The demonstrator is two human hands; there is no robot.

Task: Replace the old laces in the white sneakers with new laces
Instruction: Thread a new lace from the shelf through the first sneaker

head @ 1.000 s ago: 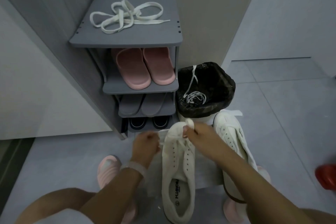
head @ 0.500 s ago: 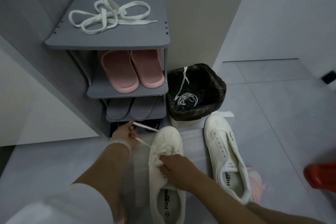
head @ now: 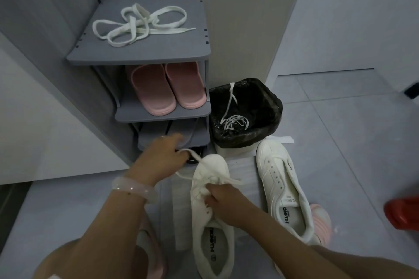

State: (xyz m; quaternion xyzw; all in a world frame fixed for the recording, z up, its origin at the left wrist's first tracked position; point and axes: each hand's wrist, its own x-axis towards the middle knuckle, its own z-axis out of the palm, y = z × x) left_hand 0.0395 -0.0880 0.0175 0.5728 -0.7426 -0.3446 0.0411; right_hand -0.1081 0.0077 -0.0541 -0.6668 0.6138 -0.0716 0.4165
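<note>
Pulling the old lace (head: pixel 192 154) leftward with my left hand (head: pixel 162 156) pinching it, my right hand (head: pixel 223 197) grips the sneaker (head: pixel 212 222), whose toe points away from me.

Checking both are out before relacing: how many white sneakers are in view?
2. One white sneaker lies under both hands, its lace half out; the other white sneaker lies unlaced to its right, beside the bin.
</note>
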